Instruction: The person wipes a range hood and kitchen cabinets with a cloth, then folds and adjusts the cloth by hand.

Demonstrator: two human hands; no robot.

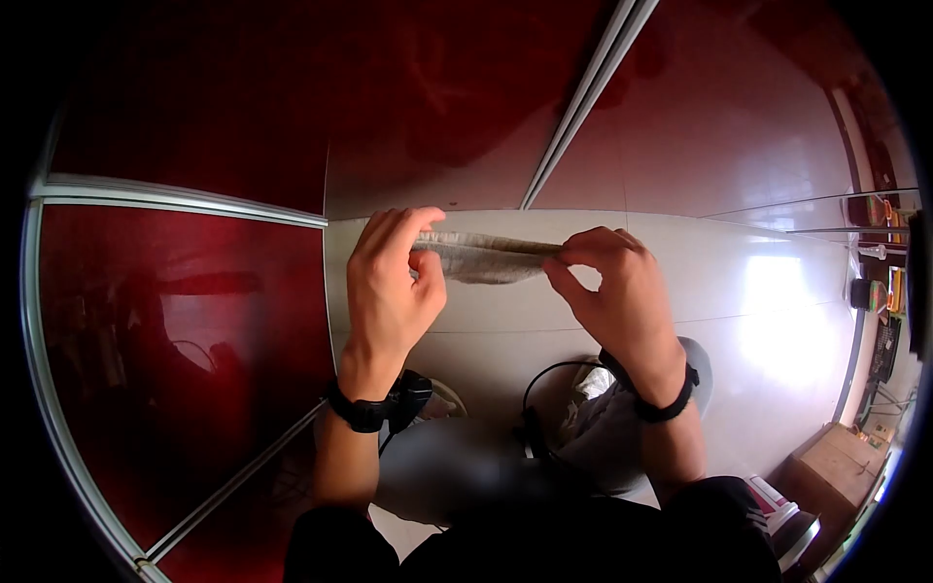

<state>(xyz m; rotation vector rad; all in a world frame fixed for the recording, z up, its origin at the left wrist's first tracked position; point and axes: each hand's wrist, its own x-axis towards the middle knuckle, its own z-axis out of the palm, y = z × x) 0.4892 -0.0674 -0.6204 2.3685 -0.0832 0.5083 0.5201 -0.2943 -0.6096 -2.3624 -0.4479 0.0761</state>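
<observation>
A greyish-beige piece of cloth is stretched between my two hands, above the pale floor. My left hand pinches its left end, with thumb and fingers curled round the edge. At the other end, my right hand grips the cloth's corner between thumb and fingertips. The fabric sags slightly along its lower edge and looks folded or doubled; what kind of cloth item it is, I cannot tell. Both wrists wear black bands.
Glossy dark red cabinet panels with silver frames stand ahead and to the left. Light floor tiles reflect a bright window. A cardboard box and shelved items are at the right. A black cable loops near my legs.
</observation>
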